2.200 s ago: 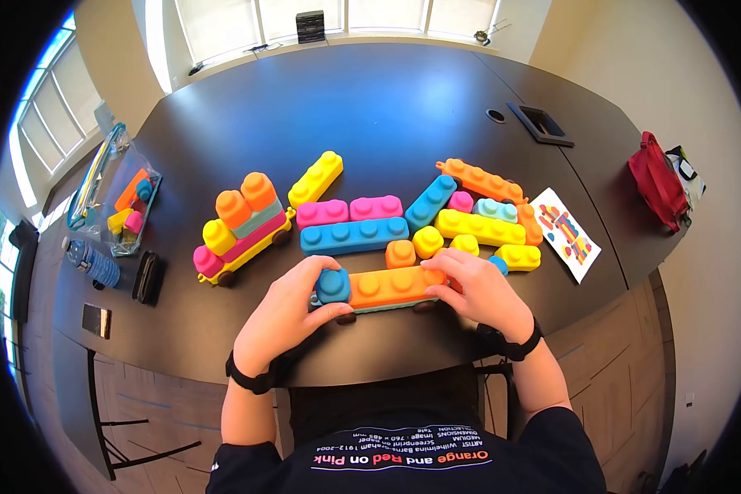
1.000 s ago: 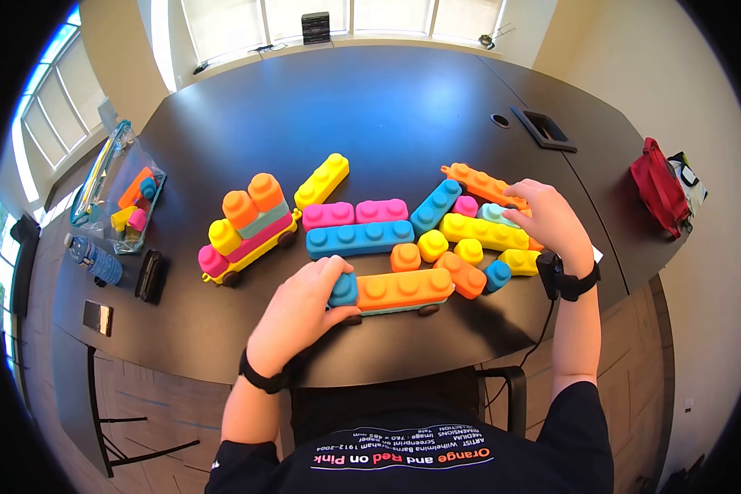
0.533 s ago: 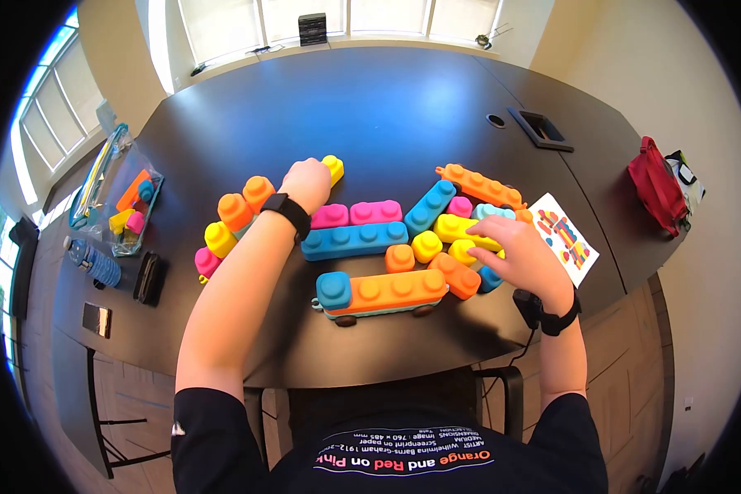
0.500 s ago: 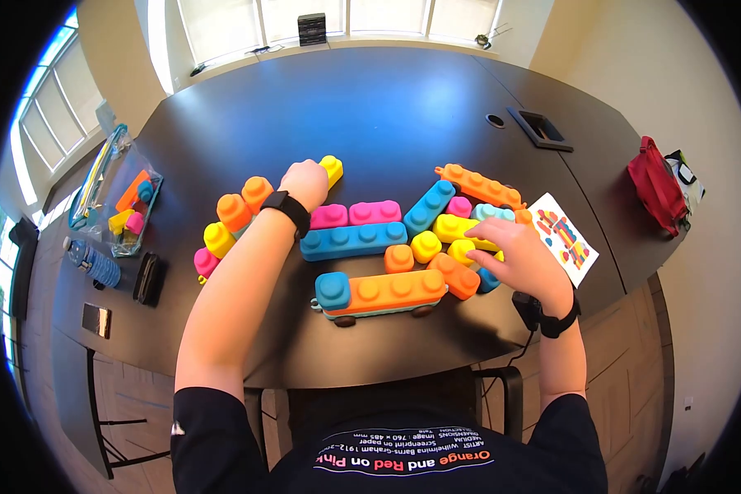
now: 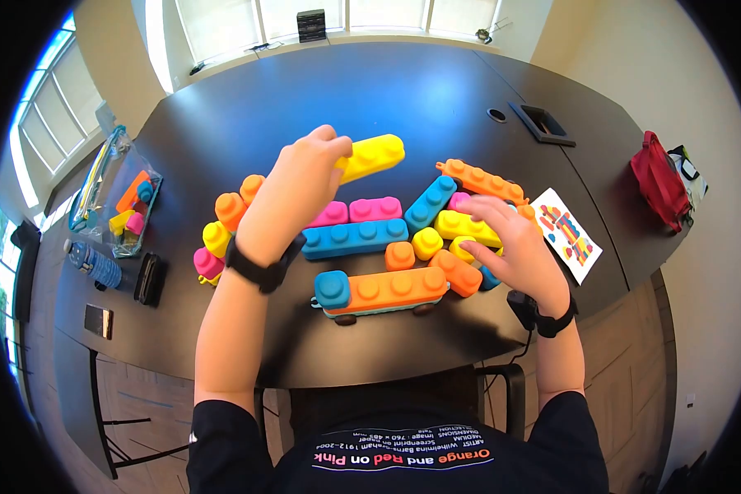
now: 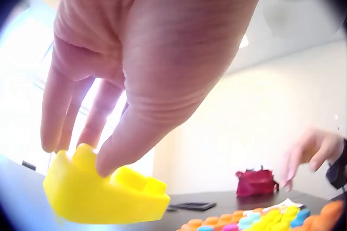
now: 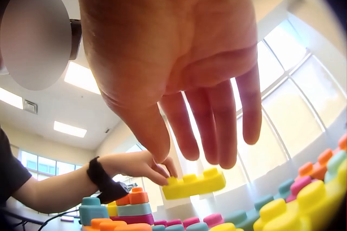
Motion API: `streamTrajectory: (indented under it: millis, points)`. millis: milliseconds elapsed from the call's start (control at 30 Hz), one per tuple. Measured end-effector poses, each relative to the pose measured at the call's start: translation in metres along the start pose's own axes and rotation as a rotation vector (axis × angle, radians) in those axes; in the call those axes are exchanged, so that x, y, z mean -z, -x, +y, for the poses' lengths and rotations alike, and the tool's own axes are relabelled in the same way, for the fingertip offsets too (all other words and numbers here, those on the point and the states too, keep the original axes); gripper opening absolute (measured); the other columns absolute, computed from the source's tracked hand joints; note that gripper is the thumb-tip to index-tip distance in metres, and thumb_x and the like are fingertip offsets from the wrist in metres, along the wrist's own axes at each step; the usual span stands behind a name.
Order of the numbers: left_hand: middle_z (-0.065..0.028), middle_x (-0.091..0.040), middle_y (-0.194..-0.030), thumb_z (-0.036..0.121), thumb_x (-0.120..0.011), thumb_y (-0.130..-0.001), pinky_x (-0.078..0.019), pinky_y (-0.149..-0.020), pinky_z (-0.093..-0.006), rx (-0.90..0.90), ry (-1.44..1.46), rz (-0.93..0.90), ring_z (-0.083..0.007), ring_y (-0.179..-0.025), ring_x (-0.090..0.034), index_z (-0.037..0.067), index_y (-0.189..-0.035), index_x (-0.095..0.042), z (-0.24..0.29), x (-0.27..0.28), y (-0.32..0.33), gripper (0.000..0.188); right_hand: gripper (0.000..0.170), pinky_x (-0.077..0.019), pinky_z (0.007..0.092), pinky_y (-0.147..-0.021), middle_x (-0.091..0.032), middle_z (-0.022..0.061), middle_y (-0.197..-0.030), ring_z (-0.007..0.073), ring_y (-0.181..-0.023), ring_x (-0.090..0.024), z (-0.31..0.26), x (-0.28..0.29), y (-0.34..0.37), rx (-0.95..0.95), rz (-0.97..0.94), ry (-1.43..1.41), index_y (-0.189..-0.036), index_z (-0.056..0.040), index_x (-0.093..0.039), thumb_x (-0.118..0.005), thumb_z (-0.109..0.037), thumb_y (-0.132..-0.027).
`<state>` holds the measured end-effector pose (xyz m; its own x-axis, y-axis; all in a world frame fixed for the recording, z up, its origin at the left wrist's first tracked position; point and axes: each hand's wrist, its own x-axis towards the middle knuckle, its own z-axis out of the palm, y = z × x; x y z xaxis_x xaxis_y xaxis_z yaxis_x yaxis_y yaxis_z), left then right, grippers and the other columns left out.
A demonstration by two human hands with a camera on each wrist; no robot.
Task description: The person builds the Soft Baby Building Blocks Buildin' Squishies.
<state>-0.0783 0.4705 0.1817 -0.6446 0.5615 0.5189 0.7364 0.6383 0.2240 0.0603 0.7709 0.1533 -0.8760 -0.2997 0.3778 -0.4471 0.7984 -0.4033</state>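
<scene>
Head: L hand point(image 5: 295, 188) w/ 1 yel block point(image 5: 374, 158)

The elongated yellow block point(image 5: 376, 156), a single piece with a row of rounded studs, is gripped near one end by the thumb and fingers of the left hand point(image 5: 292, 193) and is held in the air, studs facing upward. Below the right hand point(image 5: 514, 247), which holds nothing, sit a second long yellow block point(image 5: 461, 226), a small yellow block point(image 5: 463, 249) and a blue block point(image 5: 489, 281), each partly covered in the head view.
</scene>
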Motion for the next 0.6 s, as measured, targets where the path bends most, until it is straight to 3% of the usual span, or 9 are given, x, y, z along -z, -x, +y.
streamTrajectory:
  millis: [100,233,333,400,433,600]
  points:
    - [-0.0153,-0.065,-0.106,-0.005,-0.071,-0.085,-0.0557,-0.082,-0.0443,-0.150,0.199,-0.017,-0.0383,-0.091,-0.068,-0.001,-0.106,-0.067,0.022,0.012,0.025,0.022,0.066,-0.0542,0.0413,-0.101,-0.058,0.0172,-0.146,0.0361,-0.126,-0.063,-0.014,-0.006,-0.009,0.089,0.172,-0.044,-0.148,-0.0098,-0.055,-0.082,-0.017,-0.089]
    - [-0.0133,-0.065,-0.111,-0.005,-0.073,-0.086,-0.0567,-0.084,-0.0405,-0.178,0.279,-0.068,-0.0351,-0.097,-0.069,0.001,-0.108,-0.067,0.046,0.016,0.048,0.024,0.063,-0.0549,0.0418,-0.099,-0.063,0.0170,-0.138,0.0353,-0.122,-0.065,-0.018,-0.016,-0.017,0.195,0.265,0.053,-0.144,-0.0088,-0.059,-0.084,-0.017,-0.086]
    - [-0.0117,-0.066,-0.115,-0.005,-0.073,-0.086,-0.0572,-0.084,-0.0403,-0.180,0.319,-0.080,-0.0343,-0.099,-0.069,0.003,-0.113,-0.067,0.051,0.016,0.059,0.028,0.058,-0.0554,0.0420,-0.095,-0.068,0.0164,-0.128,0.0354,-0.114,-0.067,-0.014,-0.023,-0.017,0.239,0.215,0.046,-0.137,-0.0076,-0.064,-0.085,-0.018,-0.084]
    - [-0.0121,-0.066,-0.120,-0.004,-0.073,-0.087,-0.0572,-0.089,-0.0407,-0.208,0.313,-0.022,-0.0342,-0.104,-0.069,0.004,-0.121,-0.066,0.053,0.014,0.066,0.036,0.050,-0.0554,0.0421,-0.092,-0.069,0.0159,-0.119,0.0365,-0.108,-0.067,-0.016,-0.024,-0.011,0.146,0.123,-0.055,-0.130,-0.0058,-0.067,-0.085,-0.018,-0.084]
    - [-0.0139,-0.065,-0.128,-0.003,-0.074,-0.087,-0.0560,-0.094,-0.0408,-0.184,0.328,0.003,-0.0352,-0.113,-0.067,0.006,-0.131,-0.064,0.052,0.013,0.073,0.046,0.050,-0.0554,0.0421,-0.092,-0.069,0.0159,-0.119,0.0365,-0.108,-0.067,-0.018,-0.024,-0.009,0.148,0.121,-0.055,-0.130,-0.0058,-0.067,-0.085,-0.018,-0.084]
    - [-0.0166,-0.066,-0.130,0.003,-0.077,-0.088,-0.0542,-0.099,-0.0410,0.032,0.290,-0.020,-0.0368,-0.119,-0.064,0.005,-0.137,-0.063,0.045,0.021,0.123,0.052,0.043,-0.0553,0.0417,-0.092,-0.068,0.0150,-0.117,0.0370,-0.106,-0.067,-0.017,-0.025,0.003,0.153,0.006,-0.137,-0.124,-0.0051,-0.069,-0.084,-0.018,-0.085]
